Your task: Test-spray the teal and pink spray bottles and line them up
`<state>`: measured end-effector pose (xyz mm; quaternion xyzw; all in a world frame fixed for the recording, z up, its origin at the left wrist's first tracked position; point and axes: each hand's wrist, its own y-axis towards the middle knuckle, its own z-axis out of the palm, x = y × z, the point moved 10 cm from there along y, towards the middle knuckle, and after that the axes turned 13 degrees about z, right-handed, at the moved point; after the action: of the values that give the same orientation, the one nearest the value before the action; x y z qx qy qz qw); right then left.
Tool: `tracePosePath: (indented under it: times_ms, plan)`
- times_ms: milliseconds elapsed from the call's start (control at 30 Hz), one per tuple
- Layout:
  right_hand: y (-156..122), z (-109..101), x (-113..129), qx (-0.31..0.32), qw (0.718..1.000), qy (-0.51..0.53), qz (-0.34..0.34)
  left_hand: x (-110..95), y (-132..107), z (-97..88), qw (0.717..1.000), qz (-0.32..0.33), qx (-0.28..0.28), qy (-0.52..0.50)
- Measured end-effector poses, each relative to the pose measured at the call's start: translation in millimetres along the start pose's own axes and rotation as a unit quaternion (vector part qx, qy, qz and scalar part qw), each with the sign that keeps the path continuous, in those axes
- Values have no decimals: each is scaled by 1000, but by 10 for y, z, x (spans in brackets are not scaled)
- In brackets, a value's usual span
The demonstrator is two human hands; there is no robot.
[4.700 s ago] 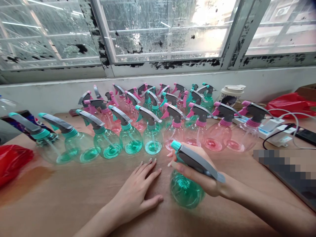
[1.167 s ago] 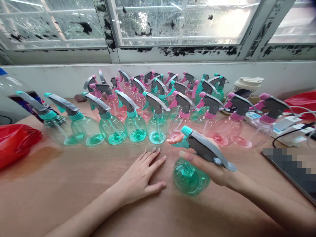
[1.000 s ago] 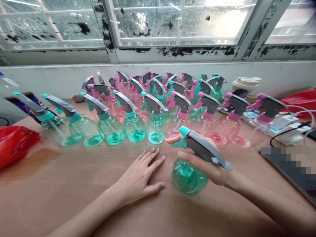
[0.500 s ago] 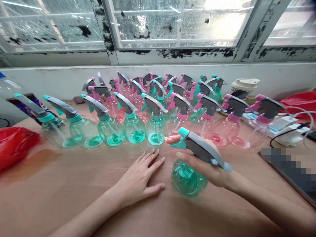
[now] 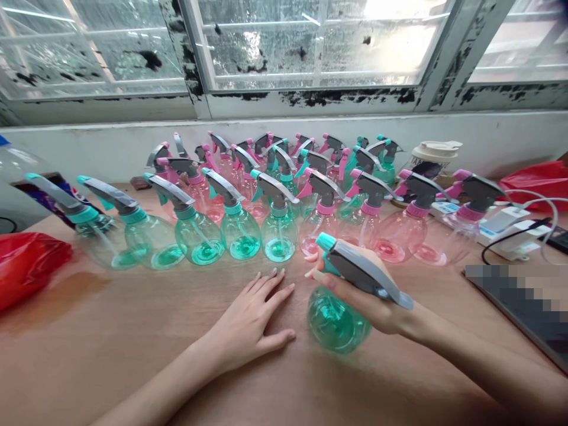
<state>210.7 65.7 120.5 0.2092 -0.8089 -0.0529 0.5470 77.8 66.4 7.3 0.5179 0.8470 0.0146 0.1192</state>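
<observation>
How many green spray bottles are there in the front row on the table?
5, side by side from the row's left end: first, second, third, fourth, fifth. The right hand holds a sixth green bottle; more stand behind, partly hidden.

The right hand (image 5: 382, 310) tightens on the green spray bottle (image 5: 337, 319). Half a second ago its two front fingers (image 5: 320, 276) stretch out straight, one above and one below the teal trigger (image 5: 327, 266), which shows plainly between them. Now those fingers are curled in and drawn back toward the bottle's neck, and they cover most of the trigger. This closed grip looks much like the one from nearly five seconds ago, after a spell with the fingers loosened. The teal nozzle tip (image 5: 326, 241) sits slightly lower and further left than a moment ago, and the grey sprayer head tips a little more steeply.
</observation>
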Motion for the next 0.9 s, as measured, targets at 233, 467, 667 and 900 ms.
tracePosePath:
  times_ms: [233, 467, 667, 900]
  plan:
    - [-18, 13, 32, 17, 1000, 25, -7, -7, 27, -28, 1000, -1, 0, -6]
    - [-25, 42, 0, 30, 997, 70, 9, 2, 34, -27, 1000, -3, 10, -12]
    - [-40, 32, -23, 21, 996, 85, -3, -18, 16, -56, 999, 0, -24, -49]
    - [-62, 141, -18, -3, 997, 79, -3, -329, 41, -277, 980, 30, -126, -152]
